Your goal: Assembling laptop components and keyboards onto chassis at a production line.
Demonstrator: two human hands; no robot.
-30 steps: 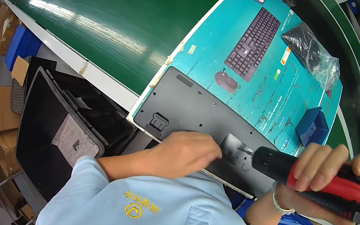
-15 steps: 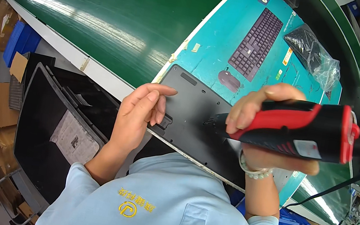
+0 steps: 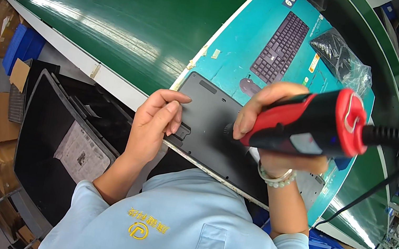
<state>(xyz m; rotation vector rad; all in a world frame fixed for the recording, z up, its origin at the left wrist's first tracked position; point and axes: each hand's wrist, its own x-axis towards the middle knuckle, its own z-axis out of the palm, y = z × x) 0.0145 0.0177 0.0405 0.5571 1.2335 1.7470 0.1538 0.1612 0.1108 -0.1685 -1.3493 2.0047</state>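
A black keyboard (image 3: 207,110) lies underside up along the near edge of the bench, with screw holes showing in it. My right hand (image 3: 266,107) is wrapped round a corded red and black electric screwdriver (image 3: 311,128). The tool's dark nose points down at the middle of the keyboard; whether its bit touches is hidden. Over the keyboard's left end, my left hand (image 3: 158,117) has its fingers curled and thumb and fingertips together. Whatever it may hold is too small to make out.
Beneath the keyboard is a turquoise printed sheet (image 3: 233,56) picturing a keyboard and mouse. A clear plastic bag of small dark parts (image 3: 342,59) lies at the far right. A green conveyor belt (image 3: 123,10) runs behind; a black bin (image 3: 47,140) stands at left. The screwdriver's cord (image 3: 379,193) hangs at right.
The screwdriver and my right hand have swung a little left, with the tool's rear end tilting up and its nose over the keyboard's middle. My left hand has hardly moved.
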